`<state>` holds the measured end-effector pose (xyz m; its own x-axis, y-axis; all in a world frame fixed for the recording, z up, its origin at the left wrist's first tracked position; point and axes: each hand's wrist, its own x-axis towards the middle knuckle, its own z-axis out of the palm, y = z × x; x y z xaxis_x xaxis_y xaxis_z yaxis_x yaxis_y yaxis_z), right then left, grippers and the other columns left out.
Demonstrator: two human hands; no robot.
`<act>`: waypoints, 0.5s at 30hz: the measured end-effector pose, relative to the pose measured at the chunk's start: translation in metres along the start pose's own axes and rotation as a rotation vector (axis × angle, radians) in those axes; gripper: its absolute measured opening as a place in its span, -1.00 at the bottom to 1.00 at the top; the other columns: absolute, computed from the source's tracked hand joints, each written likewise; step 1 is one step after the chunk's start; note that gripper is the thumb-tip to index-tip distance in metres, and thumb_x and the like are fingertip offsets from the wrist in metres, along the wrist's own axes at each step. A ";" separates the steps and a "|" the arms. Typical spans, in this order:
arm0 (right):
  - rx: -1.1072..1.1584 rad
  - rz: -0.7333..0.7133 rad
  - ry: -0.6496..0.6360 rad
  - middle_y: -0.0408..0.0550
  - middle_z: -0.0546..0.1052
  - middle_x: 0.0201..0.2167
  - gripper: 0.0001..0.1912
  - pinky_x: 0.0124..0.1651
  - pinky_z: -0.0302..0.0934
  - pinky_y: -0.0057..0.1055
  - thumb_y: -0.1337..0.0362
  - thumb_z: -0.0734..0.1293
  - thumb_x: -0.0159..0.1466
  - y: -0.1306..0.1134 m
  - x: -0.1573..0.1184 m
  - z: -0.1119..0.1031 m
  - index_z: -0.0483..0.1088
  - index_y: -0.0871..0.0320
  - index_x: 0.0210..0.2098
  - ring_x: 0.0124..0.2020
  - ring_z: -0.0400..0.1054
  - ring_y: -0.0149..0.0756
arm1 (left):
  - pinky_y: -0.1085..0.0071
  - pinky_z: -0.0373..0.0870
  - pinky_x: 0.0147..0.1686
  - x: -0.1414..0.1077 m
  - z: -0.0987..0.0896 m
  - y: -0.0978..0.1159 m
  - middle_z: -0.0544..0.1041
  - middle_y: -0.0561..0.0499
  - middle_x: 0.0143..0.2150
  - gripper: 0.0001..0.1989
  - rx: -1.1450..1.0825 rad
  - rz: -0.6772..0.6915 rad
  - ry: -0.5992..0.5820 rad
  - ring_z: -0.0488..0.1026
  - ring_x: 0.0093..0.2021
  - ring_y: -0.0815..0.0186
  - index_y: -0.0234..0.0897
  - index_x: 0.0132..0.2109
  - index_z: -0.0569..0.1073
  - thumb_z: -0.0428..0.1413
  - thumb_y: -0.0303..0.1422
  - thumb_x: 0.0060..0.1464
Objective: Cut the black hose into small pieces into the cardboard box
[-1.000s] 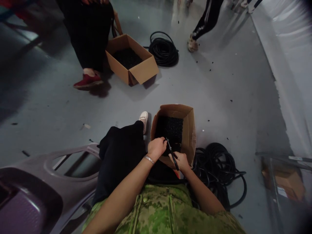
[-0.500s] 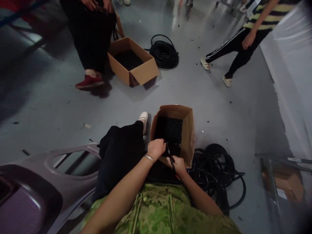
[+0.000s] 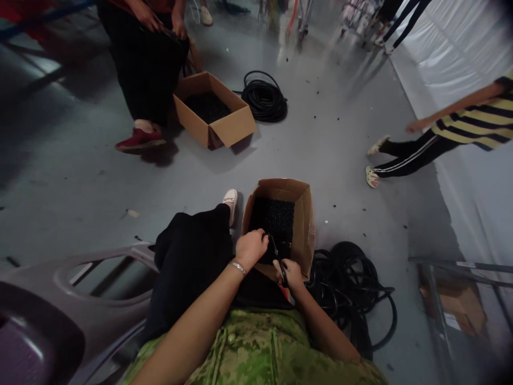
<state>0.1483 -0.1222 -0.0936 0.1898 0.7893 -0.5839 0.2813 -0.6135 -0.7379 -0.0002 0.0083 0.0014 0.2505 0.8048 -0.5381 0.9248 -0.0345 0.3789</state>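
A cardboard box stands open in front of me, holding many small black pieces. My left hand, with a bracelet at the wrist, is closed over the box's near left part; a bit of black hose shows at its fingertips. My right hand is wrapped round the dark handles of a cutting tool, whose metal head points up and left toward the left fingertips. Whether the blades touch the hose is too small to tell. Something orange-red shows below the right hand.
Black hose lies coiled loosely right of the box. Farther off are a second open box, another hose coil and a seated person in red shoes. Someone in a striped shirt walks at the right. A plastic chair stands at left.
The person in the striped shirt has moved right and nearer. The view has shifted slightly. Both my hands remain at the box, the tool still in my right hand.
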 end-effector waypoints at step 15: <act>-0.199 -0.316 -0.045 -0.08 0.56 -0.38 -0.66 -0.35 0.30 -0.47 0.05 0.30 0.28 -0.043 0.009 -0.021 0.52 0.14 -0.12 -0.42 0.44 -0.33 | 0.39 0.40 0.01 -0.004 -0.006 -0.003 0.58 -0.04 0.12 -0.64 -0.225 -0.033 0.208 0.53 0.05 0.20 -0.16 0.13 0.50 -0.05 -0.28 0.32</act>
<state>0.1579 -0.0884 -0.0600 0.0239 0.9346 -0.3550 0.4979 -0.3191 -0.8064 -0.0055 0.0087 0.0066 0.1355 0.9080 -0.3964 0.8389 0.1077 0.5335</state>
